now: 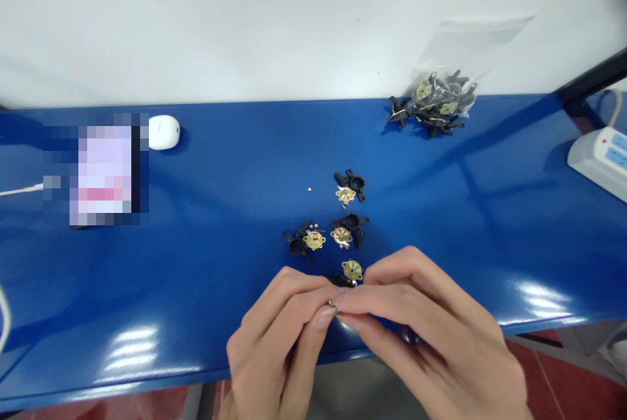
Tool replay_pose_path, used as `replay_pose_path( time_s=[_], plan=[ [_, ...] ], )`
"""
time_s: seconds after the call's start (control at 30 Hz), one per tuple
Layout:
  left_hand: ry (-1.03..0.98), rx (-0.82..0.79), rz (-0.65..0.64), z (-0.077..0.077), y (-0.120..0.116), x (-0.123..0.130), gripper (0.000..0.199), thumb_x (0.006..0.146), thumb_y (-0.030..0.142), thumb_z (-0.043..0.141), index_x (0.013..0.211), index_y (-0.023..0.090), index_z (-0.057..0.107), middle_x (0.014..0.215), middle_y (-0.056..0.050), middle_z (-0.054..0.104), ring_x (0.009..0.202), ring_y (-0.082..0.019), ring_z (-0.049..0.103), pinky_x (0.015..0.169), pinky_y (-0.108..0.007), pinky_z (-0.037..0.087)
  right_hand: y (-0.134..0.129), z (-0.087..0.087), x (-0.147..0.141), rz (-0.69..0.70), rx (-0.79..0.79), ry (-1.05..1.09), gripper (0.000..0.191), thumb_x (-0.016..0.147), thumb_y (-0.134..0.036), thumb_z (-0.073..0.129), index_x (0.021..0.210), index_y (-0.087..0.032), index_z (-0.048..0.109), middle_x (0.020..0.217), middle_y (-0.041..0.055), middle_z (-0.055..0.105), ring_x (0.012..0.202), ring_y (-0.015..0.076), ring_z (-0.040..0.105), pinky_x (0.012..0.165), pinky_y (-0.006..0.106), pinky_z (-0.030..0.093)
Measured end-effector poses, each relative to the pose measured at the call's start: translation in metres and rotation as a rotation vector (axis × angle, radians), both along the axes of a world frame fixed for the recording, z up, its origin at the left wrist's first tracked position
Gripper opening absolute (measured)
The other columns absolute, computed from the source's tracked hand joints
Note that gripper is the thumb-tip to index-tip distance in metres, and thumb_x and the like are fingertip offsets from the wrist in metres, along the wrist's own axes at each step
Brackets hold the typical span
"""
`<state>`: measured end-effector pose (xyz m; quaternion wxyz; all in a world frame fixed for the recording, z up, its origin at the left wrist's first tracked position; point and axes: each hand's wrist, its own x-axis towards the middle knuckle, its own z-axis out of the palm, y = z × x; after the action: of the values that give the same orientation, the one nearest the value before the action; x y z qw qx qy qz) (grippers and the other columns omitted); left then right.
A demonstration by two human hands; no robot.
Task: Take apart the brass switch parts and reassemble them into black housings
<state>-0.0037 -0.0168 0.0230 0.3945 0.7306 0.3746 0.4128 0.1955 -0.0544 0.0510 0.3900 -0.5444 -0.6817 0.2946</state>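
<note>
My left hand (284, 341) and my right hand (431, 335) meet at the fingertips near the table's front edge. Both are closed in a pinch around a tiny metal part (333, 306), mostly covered by the fingers and too small to name. A dark glossy piece (409, 335) shows under my right fingers; whether they hold it I cannot tell. Just beyond the fingertips lies a round brass-coloured plate (353, 269), with a black plastic part (343, 280) partly hidden beside it. Farther back are more brass plates (314, 240), (341, 236), (345, 194) grouped with black plastic pieces (351, 221).
A tiny silvery bead (309, 189) lies alone on the blue table (235, 178). Against the white wall rests a clear bag (445, 90) of similar parts. At left are a blurred-out phone (102, 172) and a white case (164, 132); at right, a power strip (600, 155).
</note>
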Motion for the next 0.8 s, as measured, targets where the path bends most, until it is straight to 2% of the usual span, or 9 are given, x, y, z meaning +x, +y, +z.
replay_pose_path(
  time_s=[0.2,0.3,0.4,0.47,0.53,0.63,0.8],
  plan=[
    [-0.040,-0.142,-0.008,0.006,-0.001,0.001,0.029,0.109,0.005,0.057,0.113,0.024,0.079,0.105,-0.001,0.078,0.094,-0.013,0.074,0.083,-0.024,0.062,0.002,-0.001,0.002,0.018,0.073,-0.064,0.042,0.102,-0.002,0.067,0.131,-0.032,0.077,0.102,0.0007,0.071,0.067,0.0104,0.068,0.056,0.030,0.053],
    [-0.070,-0.240,0.065,0.007,-0.003,0.004,0.030,0.112,0.013,0.060,0.110,0.030,0.083,0.103,0.002,0.082,0.093,-0.013,0.077,0.082,-0.022,0.063,0.001,-0.004,-0.007,-0.089,0.126,-0.067,0.035,0.101,-0.005,0.070,0.123,-0.031,0.081,0.098,0.0001,0.074,0.062,0.0105,0.066,0.054,0.031,0.053],
    [-0.113,-0.353,0.141,0.009,-0.005,0.007,0.030,0.113,0.021,0.060,0.107,0.034,0.087,0.101,0.002,0.084,0.090,-0.015,0.078,0.074,-0.022,0.063,0.003,-0.009,-0.016,-0.157,0.145,-0.026,0.028,0.102,-0.007,0.071,0.113,-0.028,0.083,0.088,-0.0004,0.077,0.059,0.0119,0.066,0.049,0.028,0.054],
    [-0.143,-0.435,0.164,0.011,-0.004,0.010,0.031,0.114,0.024,0.060,0.108,0.035,0.089,0.101,0.001,0.084,0.088,-0.017,0.078,0.070,-0.023,0.063,0.003,-0.015,-0.019,-0.120,0.156,-0.032,0.029,0.104,-0.008,0.068,0.119,-0.027,0.083,0.088,0.0008,0.078,0.060,0.0129,0.068,0.048,0.027,0.055],
    [-0.164,-0.487,0.165,0.012,-0.003,0.011,0.031,0.114,0.027,0.060,0.108,0.035,0.089,0.101,0.000,0.084,0.088,-0.017,0.079,0.069,-0.023,0.063,0.000,-0.022,-0.019,-0.077,0.192,-0.094,0.035,0.107,-0.012,0.066,0.136,-0.027,0.080,0.096,0.0034,0.080,0.064,0.0143,0.072,0.053,0.027,0.060],
    [-0.155,-0.490,0.161,0.013,-0.003,0.012,0.032,0.115,0.027,0.059,0.105,0.033,0.088,0.103,0.000,0.084,0.091,-0.018,0.079,0.076,-0.025,0.064,-0.006,-0.030,-0.014,-0.065,0.215,-0.194,0.041,0.107,-0.022,0.071,0.147,-0.030,0.075,0.104,0.0060,0.080,0.072,0.0184,0.077,0.062,0.031,0.066],
    [-0.098,-0.374,0.156,0.013,-0.007,0.009,0.035,0.117,0.026,0.051,0.104,0.030,0.084,0.109,-0.001,0.083,0.093,-0.018,0.077,0.081,-0.027,0.062,-0.001,-0.022,-0.005,0.017,0.186,-0.243,0.030,0.110,-0.028,0.067,0.139,-0.029,0.076,0.106,0.0054,0.081,0.069,0.0168,0.075,0.068,0.031,0.068]
  ],
)
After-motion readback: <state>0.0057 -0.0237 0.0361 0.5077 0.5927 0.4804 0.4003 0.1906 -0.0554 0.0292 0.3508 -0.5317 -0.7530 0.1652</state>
